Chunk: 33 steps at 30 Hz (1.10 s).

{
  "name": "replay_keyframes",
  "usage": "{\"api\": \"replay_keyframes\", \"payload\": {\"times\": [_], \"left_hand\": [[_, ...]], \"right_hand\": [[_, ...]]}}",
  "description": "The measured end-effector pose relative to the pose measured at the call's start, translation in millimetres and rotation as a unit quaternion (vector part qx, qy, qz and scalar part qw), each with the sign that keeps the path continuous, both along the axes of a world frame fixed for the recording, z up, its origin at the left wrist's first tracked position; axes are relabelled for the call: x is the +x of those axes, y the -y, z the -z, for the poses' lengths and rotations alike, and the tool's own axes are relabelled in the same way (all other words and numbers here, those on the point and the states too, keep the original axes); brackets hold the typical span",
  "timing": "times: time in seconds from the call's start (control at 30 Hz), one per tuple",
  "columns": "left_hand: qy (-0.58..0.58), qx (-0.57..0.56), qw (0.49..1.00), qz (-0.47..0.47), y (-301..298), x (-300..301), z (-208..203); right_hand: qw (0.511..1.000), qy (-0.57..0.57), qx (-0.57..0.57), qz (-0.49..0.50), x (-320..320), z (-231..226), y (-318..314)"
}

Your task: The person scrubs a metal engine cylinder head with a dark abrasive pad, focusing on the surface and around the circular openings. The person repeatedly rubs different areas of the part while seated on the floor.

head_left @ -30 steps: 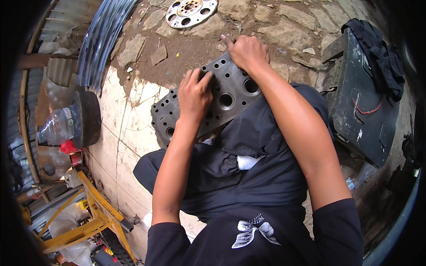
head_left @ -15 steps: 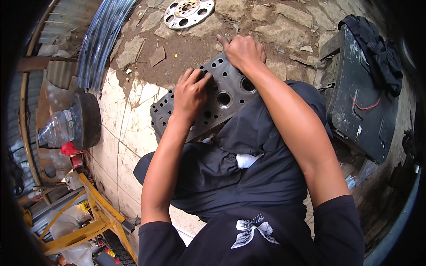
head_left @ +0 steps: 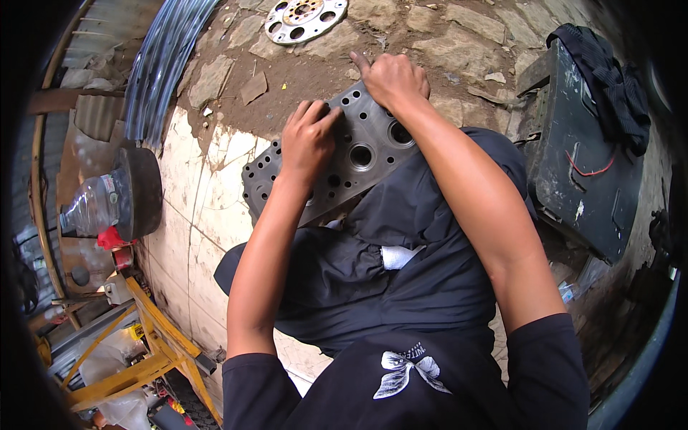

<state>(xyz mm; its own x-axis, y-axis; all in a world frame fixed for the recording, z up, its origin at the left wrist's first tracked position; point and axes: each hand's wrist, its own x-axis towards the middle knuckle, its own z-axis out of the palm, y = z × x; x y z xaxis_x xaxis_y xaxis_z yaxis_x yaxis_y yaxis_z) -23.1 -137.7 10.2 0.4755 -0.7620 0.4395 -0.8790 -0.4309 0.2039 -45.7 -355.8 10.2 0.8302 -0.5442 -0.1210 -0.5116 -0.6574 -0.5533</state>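
Observation:
A grey metal engine cylinder head (head_left: 345,166), drilled with several round holes, lies slanted in front of my bent legs. My left hand (head_left: 309,140) is on its upper face, fingers curled and pressed together; whatever lies beneath them is hidden. At the far right end, my right hand (head_left: 395,82) grips the head's edge, with the fingers folded down and the thumb sticking out to the left. Two larger round ports show between and beside my hands.
A round metal plate with holes (head_left: 304,18) lies on the stony ground ahead. To the right stands a dark metal box (head_left: 580,172) with dark cloth (head_left: 598,79) over it. On the left are a plastic bottle (head_left: 89,206), a black round tub (head_left: 143,193) and a yellow frame (head_left: 165,337).
My left hand has shifted slightly up along the face of the cylinder head. The right hand keeps its place at the far edge.

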Motion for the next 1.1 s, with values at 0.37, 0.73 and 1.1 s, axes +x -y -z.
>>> {"api": "replay_keyframes", "payload": {"times": [0.37,0.73,1.1], "left_hand": [[0.009,0.026,0.999,0.025,-9,-5,-2],[-0.01,0.033,0.997,0.073,9,14,-6],[-0.027,0.015,0.999,0.045,14,15,-10]], "right_hand": [[1.0,0.005,-0.027,0.0,-4,-2,-3],[1.0,0.009,-0.013,-0.005,-4,1,4],[0.999,-0.01,-0.034,-0.008,-2,-5,3]]}}
